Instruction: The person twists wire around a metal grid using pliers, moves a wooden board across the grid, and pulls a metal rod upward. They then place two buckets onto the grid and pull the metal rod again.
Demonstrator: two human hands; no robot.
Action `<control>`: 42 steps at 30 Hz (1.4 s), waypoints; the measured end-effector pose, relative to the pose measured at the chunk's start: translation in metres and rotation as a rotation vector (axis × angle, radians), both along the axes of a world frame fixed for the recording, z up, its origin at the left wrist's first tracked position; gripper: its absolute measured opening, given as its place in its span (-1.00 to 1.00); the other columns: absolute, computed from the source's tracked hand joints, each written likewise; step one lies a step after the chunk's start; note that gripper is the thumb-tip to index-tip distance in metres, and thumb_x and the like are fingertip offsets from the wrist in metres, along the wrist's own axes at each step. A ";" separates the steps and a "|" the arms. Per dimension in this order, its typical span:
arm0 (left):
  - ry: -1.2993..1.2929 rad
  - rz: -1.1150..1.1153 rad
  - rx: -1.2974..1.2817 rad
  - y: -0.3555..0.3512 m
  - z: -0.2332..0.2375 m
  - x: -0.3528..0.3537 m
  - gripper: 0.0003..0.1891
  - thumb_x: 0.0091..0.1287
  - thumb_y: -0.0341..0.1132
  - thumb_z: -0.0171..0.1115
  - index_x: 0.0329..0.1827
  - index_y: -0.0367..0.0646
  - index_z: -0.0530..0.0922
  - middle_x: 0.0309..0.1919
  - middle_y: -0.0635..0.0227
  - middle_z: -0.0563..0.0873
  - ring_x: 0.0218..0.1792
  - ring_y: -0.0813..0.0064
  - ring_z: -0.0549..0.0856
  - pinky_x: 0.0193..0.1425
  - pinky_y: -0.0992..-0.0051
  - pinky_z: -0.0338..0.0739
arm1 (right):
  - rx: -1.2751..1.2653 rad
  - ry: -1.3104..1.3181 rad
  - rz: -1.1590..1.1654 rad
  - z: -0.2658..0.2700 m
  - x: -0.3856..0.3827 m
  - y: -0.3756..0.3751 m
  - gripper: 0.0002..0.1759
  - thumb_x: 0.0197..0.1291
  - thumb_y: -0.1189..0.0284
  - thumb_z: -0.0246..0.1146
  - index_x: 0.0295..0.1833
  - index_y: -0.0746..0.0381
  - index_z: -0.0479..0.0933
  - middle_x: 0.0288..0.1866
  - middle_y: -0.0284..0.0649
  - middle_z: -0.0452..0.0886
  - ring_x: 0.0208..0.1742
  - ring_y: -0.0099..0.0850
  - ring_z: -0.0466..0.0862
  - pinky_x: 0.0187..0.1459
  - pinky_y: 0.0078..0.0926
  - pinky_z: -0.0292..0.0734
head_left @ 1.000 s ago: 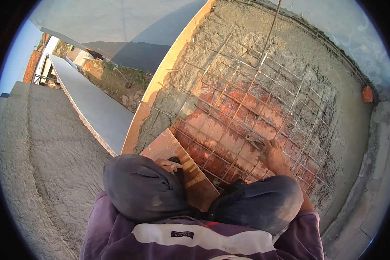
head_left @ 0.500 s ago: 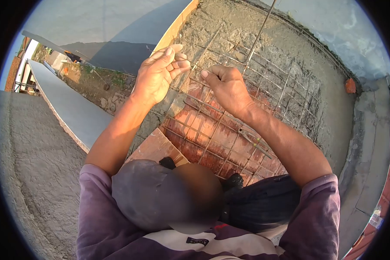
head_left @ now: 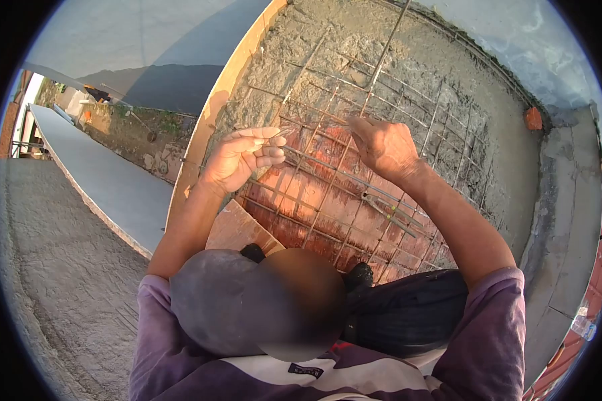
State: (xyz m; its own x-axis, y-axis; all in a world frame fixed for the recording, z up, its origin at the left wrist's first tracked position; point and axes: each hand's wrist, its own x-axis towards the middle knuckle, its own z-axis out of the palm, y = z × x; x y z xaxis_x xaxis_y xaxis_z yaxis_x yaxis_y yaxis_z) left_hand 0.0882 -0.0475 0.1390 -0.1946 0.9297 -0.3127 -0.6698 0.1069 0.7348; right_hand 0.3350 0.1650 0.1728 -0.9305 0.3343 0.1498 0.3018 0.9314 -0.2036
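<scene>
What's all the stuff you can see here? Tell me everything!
Steel bars: many, brownish-grey, crossed in the middle
Pliers: one, dark, on the bars
Wet-looking concrete: one area, grey, around the far bars
Loose board: one, reddish-brown, by the knees
Edge strip: one, tan, left of the bars
Long panel: one, pale grey, left
Brick-like lump: one, orange, right
Bottle: one, clear, lower right
Knees: two, dark-trousered, bottom
Left hand, right hand: two, bare, mid-picture
</scene>
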 end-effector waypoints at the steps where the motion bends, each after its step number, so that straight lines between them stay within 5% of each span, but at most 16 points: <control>1: -0.076 0.008 -0.020 -0.002 -0.005 -0.003 -0.68 0.51 -0.46 0.17 0.26 -0.41 0.59 -0.04 0.08 0.80 -0.10 0.26 0.83 0.15 0.26 0.76 | 0.069 0.016 0.055 0.001 0.002 0.001 -0.83 0.30 0.46 0.22 -0.01 0.19 0.56 -0.38 -0.11 0.67 -0.35 -0.09 0.74 -0.37 -0.11 0.66; 5: -0.193 -0.086 -0.076 -0.013 -0.030 -0.022 -0.70 0.51 -0.47 0.17 0.22 -0.45 0.59 -0.09 0.05 0.81 -0.15 0.19 0.85 0.11 0.22 0.80 | 0.238 0.102 0.231 0.005 0.006 0.010 -0.63 0.18 0.46 0.34 0.13 0.22 0.58 -0.33 -0.25 0.66 -0.37 -0.24 0.73 -0.38 -0.25 0.64; 11: -0.188 -0.182 -0.218 -0.016 -0.027 -0.004 -0.76 0.52 -0.40 0.23 0.11 -0.38 0.66 -0.24 0.21 0.81 -0.25 0.35 0.85 -0.03 0.30 0.82 | 0.350 0.136 0.400 0.011 0.002 0.008 -0.61 0.17 0.47 0.30 0.14 0.25 0.57 -0.45 -0.32 0.52 -0.44 -0.35 0.66 -0.42 -0.32 0.59; 14: 0.071 -0.205 -0.224 -0.019 -0.030 0.003 -0.81 0.51 -0.40 0.28 0.02 -0.37 0.67 -0.32 0.26 0.80 -0.37 0.48 0.79 -0.18 0.42 0.77 | 0.252 -0.038 0.305 0.009 0.001 0.004 -0.67 0.28 0.43 0.19 0.15 0.19 0.58 -0.29 -0.22 0.68 -0.27 -0.24 0.75 -0.27 -0.23 0.69; 18: 0.443 -0.372 -0.030 -0.018 -0.044 0.015 -0.85 0.51 -0.40 0.29 -0.12 -0.34 0.70 -0.38 0.30 0.79 -0.46 0.58 0.73 -0.36 0.53 0.65 | -0.208 -0.437 -0.122 0.005 -0.010 -0.006 -0.68 0.35 0.44 0.17 0.18 0.17 0.62 -0.11 -0.04 0.76 -0.10 -0.08 0.77 -0.11 -0.11 0.70; 20: 0.551 -0.422 -0.156 -0.016 -0.054 0.026 -0.85 0.51 -0.40 0.29 -0.18 -0.33 0.70 -0.41 0.31 0.78 -0.50 0.57 0.72 -0.41 0.53 0.62 | -0.301 -0.511 -0.238 0.006 -0.013 -0.014 -0.69 0.36 0.43 0.18 0.15 0.15 0.67 -0.08 0.05 0.77 -0.05 -0.02 0.77 -0.02 -0.06 0.70; 23: 0.692 -0.363 -0.301 -0.020 -0.088 0.039 -0.85 0.44 -0.39 0.32 -0.22 -0.33 0.72 -0.51 0.26 0.74 -0.57 0.50 0.74 -0.48 0.48 0.63 | -0.427 -0.335 -0.043 -0.054 0.006 -0.010 -0.72 0.36 0.40 0.18 0.10 0.15 0.69 -0.16 0.08 0.76 -0.12 0.05 0.77 0.00 -0.04 0.68; 25: 0.801 -0.314 -0.407 -0.020 -0.106 0.044 -0.83 0.43 -0.37 0.30 -0.20 -0.34 0.72 -0.51 0.21 0.75 -0.57 0.46 0.75 -0.50 0.44 0.62 | -0.497 -0.369 -0.099 -0.048 -0.003 -0.037 -0.73 0.37 0.37 0.15 0.05 0.18 0.69 -0.14 0.11 0.76 -0.10 0.09 0.76 0.05 -0.03 0.66; 28: 0.904 -0.169 -0.528 -0.013 -0.124 0.055 -0.78 0.40 -0.33 0.29 -0.14 -0.35 0.73 -0.50 0.15 0.76 -0.55 0.40 0.78 -0.47 0.38 0.63 | -0.595 -0.523 -0.197 -0.048 -0.022 -0.070 -0.67 0.39 0.32 0.10 0.09 0.24 0.65 -0.06 0.15 0.76 0.01 0.10 0.76 0.13 0.03 0.64; 31: 0.659 -0.086 -0.642 0.002 -0.149 0.059 -0.77 0.42 -0.35 0.30 -0.08 -0.40 0.70 -0.40 0.17 0.80 -0.55 0.45 0.75 -0.50 0.44 0.59 | -0.513 -0.553 -0.270 -0.049 -0.028 -0.094 -0.70 0.38 0.37 0.10 0.04 0.30 0.62 -0.13 0.21 0.75 -0.04 0.11 0.77 0.04 0.03 0.67; 37: 0.987 0.052 -0.509 0.004 -0.193 0.057 -0.66 0.31 -0.34 0.32 0.09 -0.33 0.71 -0.09 -0.01 0.83 -0.13 0.12 0.84 0.00 0.21 0.70 | -0.382 -0.414 -0.448 -0.108 -0.012 -0.100 -0.70 0.35 0.42 0.11 0.09 0.33 0.56 -0.34 0.28 0.70 -0.25 0.17 0.76 -0.21 0.11 0.67; 42: 1.134 -0.059 -0.533 -0.001 -0.179 0.050 -0.69 0.29 -0.38 0.29 0.08 -0.24 0.73 -0.06 -0.07 0.80 0.01 -0.02 0.78 0.10 0.13 0.66 | -0.388 -0.431 -0.570 -0.123 -0.013 -0.118 -0.68 0.39 0.41 0.06 0.10 0.39 0.52 -0.23 0.20 0.75 -0.20 0.06 0.80 -0.23 0.00 0.71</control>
